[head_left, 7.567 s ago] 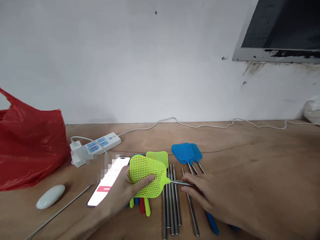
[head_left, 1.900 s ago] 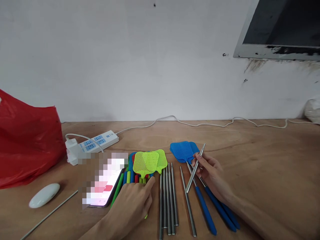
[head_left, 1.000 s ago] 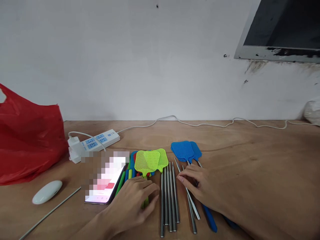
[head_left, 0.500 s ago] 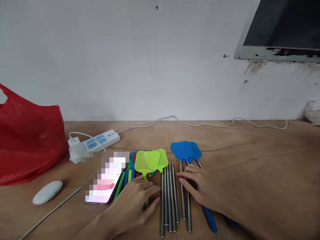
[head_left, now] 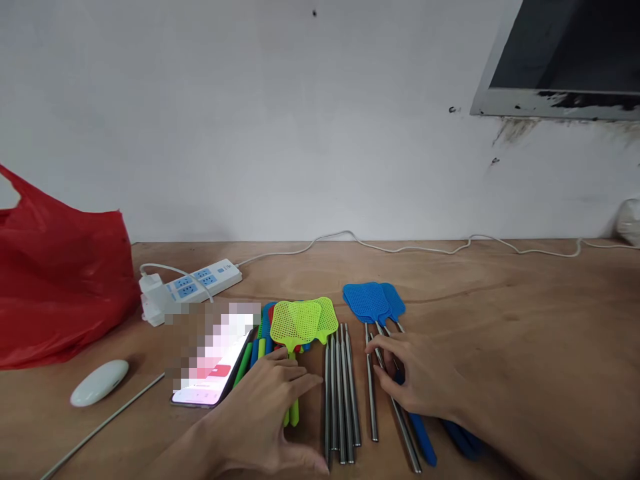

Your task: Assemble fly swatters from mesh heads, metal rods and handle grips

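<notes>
Rod (head_left: 407, 437) shifted right, blue handles (head_left: 423, 440) (half hidden)

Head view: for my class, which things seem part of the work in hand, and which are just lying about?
Likely part of the work:
loose metal rods, some right beside the right hand
yellow-green swatters, partly hidden by the left hand
blue swatters
coloured handles

Seemingly just lying about:
phone
power strip
red bag
white oval object
</notes>
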`<state>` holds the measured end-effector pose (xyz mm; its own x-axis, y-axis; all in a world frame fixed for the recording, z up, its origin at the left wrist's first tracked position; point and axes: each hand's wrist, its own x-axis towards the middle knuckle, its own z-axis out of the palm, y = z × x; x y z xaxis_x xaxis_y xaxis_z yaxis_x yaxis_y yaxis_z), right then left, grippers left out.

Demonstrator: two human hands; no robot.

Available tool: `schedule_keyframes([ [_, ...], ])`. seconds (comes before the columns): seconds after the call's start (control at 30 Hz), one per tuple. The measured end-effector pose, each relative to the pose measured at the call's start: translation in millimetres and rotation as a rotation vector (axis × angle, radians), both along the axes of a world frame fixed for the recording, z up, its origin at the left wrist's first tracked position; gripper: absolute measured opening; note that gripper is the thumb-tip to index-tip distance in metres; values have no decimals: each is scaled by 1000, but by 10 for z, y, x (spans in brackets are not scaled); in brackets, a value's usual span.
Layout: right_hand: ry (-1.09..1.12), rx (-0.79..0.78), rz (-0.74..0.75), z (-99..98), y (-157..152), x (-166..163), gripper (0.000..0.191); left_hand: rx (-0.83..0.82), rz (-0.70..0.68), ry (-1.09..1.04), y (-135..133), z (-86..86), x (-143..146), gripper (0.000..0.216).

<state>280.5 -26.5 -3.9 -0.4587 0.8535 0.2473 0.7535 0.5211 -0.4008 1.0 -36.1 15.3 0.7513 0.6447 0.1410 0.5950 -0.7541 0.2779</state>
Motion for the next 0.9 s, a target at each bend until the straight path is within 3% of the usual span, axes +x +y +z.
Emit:
schedule_keyframes([
  [0.23,-19,-53,23,36,-5,-41,22,-24,4,41,-27,-38,24,71],
  [0.57,24,29,-65,-143,72,-121,20,-44,8,88,-45,-52,53,66],
  [0.9,179,19,-47,-65,7,-182,11,-17,-6,84,-55,-70,69,65],
])
